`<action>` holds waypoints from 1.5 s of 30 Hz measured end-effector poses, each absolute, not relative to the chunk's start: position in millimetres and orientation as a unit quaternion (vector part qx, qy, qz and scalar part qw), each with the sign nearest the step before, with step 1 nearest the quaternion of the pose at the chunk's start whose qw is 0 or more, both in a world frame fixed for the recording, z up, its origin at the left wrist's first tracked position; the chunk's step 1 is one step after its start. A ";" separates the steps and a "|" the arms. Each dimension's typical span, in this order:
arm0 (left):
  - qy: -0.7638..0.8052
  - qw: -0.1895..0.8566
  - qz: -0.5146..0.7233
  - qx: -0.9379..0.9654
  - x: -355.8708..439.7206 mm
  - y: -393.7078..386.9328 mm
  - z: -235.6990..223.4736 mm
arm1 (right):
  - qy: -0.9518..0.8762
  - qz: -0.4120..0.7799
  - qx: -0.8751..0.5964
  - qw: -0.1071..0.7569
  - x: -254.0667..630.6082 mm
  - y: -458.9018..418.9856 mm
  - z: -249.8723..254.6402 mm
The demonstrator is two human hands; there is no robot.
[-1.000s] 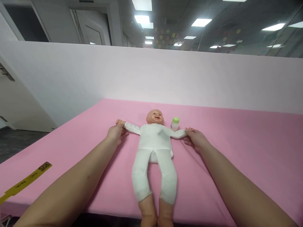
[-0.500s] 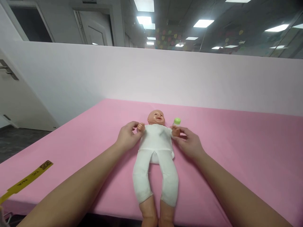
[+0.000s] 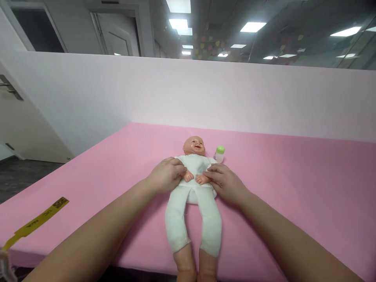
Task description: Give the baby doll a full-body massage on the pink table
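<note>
A baby doll [image 3: 194,168] in a white cloth body lies on its back, its head away from me and its bare feet at the front edge. Both of the doll's arms are bent inward, with its small hands resting on its belly. My left hand [image 3: 167,175] is closed round the doll's arm on the left side, near the wrist. On the other side, my right hand [image 3: 227,182] has its fingers curled over the doll's other arm. The thumbs are mostly hidden.
Beside the doll's shoulder stands a small bottle [image 3: 219,154] with a green cap. A yellow tag [image 3: 41,221] sticks out at the lower left over the pink table [image 3: 293,196]. A white partition [image 3: 205,94] rises behind the table.
My hands have brought the doll's arms from out at its sides down and inward onto its belly. The bottle now shows more fully.
</note>
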State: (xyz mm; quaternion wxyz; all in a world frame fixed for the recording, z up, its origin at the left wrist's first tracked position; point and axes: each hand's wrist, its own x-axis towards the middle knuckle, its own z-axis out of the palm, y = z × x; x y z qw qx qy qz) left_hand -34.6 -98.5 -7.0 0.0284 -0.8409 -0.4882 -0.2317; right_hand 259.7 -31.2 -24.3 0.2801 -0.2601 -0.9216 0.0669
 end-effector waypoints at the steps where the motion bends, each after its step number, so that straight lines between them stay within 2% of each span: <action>1: -0.488 0.030 -0.231 -0.841 -33.5 -98.2 -7.2 | -0.922 0.066 -0.260 0.280 259.3 -30.9 -24.8; 9: -0.548 -0.002 -0.293 -0.784 -32.5 -98.5 -11.7 | -0.900 0.117 -0.287 0.306 262.9 -26.4 -33.4; 12: -0.599 -0.064 -0.369 -0.708 -36.0 -96.3 -14.2 | -0.850 0.244 -0.321 0.338 267.0 -21.9 -31.7; 15: -0.629 -0.143 -0.469 -0.603 -48.4 -88.4 -19.3 | -0.743 0.374 -0.367 0.417 275.6 -8.3 -31.3; 18: -0.620 -0.218 -0.562 -0.503 -72.9 -75.4 -28.0 | -0.640 0.422 -0.404 0.499 288.1 12.4 -35.3; 22: -0.621 -0.260 -0.634 -0.381 -114.1 -57.2 -44.8 | -0.526 0.505 -0.428 0.535 303.8 38.3 -46.7; 27: -0.717 -0.221 -0.589 -0.302 -146.5 -45.9 -64.4 | -0.440 0.573 -0.475 0.502 315.6 59.3 -62.7; 36: -0.766 -0.164 -0.508 -0.359 -147.2 -51.7 -67.4 | -0.398 0.603 -0.468 0.509 319.6 63.1 -64.3; 40: -0.775 -0.124 -0.481 -0.391 -133.1 -61.7 -46.7 | -0.401 0.605 -0.467 0.504 317.6 61.5 -61.8; 45: -0.712 -0.065 -0.451 -0.533 -66.9 -106.3 -0.2 | -0.417 0.609 -0.455 0.498 316.5 60.0 -61.6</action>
